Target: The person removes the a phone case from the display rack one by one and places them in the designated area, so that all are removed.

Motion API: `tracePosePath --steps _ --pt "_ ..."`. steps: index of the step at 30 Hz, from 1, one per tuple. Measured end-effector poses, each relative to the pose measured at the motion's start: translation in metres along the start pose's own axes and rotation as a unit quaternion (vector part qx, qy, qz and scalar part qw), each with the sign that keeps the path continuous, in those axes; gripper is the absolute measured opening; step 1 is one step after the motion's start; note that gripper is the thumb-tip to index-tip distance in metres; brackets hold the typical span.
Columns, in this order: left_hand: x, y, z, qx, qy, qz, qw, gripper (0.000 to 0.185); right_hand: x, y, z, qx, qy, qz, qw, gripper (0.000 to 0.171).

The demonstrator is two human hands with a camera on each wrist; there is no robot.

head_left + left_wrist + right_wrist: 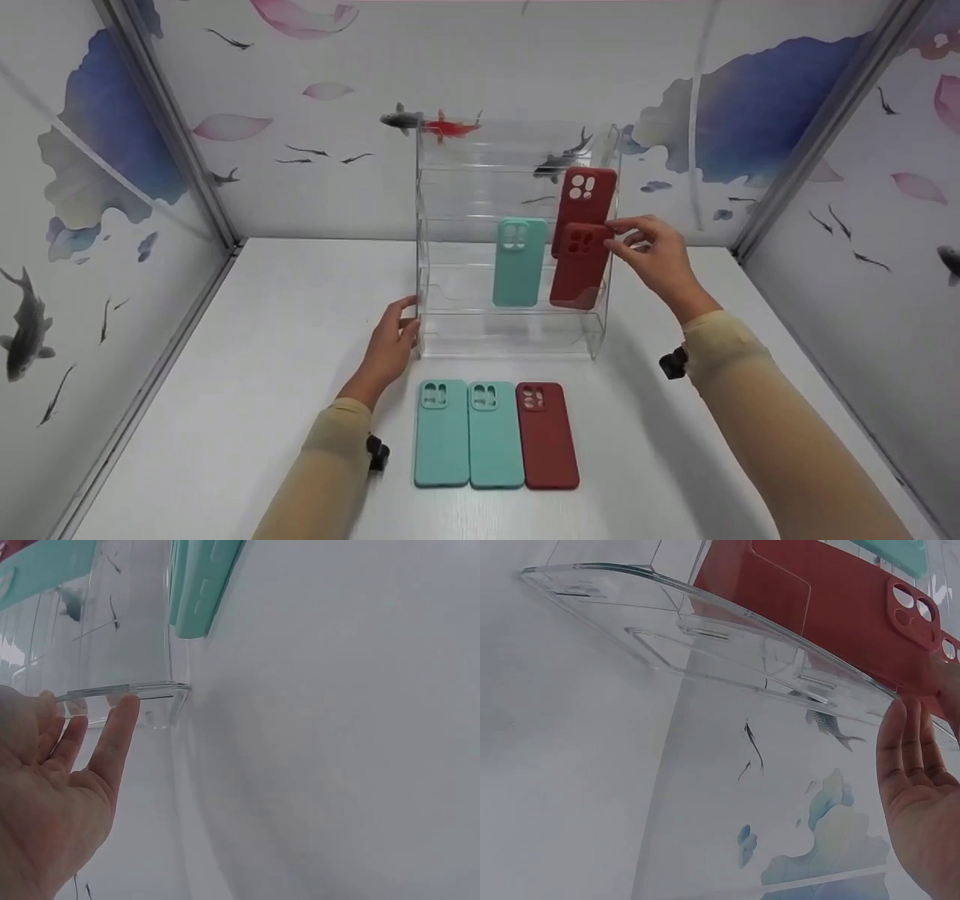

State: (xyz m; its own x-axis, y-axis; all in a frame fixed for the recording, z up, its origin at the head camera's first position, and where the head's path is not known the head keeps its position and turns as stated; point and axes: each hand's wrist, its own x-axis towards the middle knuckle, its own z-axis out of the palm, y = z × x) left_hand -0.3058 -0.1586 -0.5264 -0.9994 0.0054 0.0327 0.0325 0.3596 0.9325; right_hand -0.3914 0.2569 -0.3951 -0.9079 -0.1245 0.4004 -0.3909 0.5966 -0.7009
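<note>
A clear stepped display rack (514, 343) stands before the back wall. My left hand (390, 346) rests on its left side, fingertips against the side panel, which the left wrist view shows edge-on. My right hand (651, 253) pinches the upper right corner of a red phone case (579, 274) with thumb and fingers. That case leans on a lower tier with its bottom edge behind the clear lip. Another red phone case (592, 182) leans one tier higher, its lower part partly covered by the first. Left of them a turquoise phone case (519, 264) leans on the rack.
On the white table (300, 322), in front of the rack, two turquoise phone cases (441, 446) and one red phone case (551, 442) lie side by side. Printed panels (337, 187) with fish and petals enclose the table at the back and both sides.
</note>
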Motion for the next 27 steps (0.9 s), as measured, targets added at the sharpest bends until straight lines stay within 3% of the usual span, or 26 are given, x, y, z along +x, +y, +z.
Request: tracePosePath --steps 5,14,24,27 --pt "0.001 0.000 0.000 0.001 -0.002 -0.003 1.0000 0.049 -0.002 -0.003 0.003 0.010 0.029 -0.021 0.999 0.024" --pt "-0.001 -0.001 -0.002 -0.002 -0.003 -0.001 1.0000 0.049 -0.006 -0.004 0.003 0.060 0.010 -0.015 0.998 0.027" --pt "-0.002 -0.001 -0.001 -0.001 -0.004 -0.003 1.0000 0.048 -0.021 -0.047 -0.010 0.092 0.007 -0.024 0.995 0.026" --pt "-0.001 0.000 -0.001 0.000 -0.004 -0.006 1.0000 0.048 -0.019 -0.045 -0.014 0.115 0.020 -0.041 0.992 0.027"
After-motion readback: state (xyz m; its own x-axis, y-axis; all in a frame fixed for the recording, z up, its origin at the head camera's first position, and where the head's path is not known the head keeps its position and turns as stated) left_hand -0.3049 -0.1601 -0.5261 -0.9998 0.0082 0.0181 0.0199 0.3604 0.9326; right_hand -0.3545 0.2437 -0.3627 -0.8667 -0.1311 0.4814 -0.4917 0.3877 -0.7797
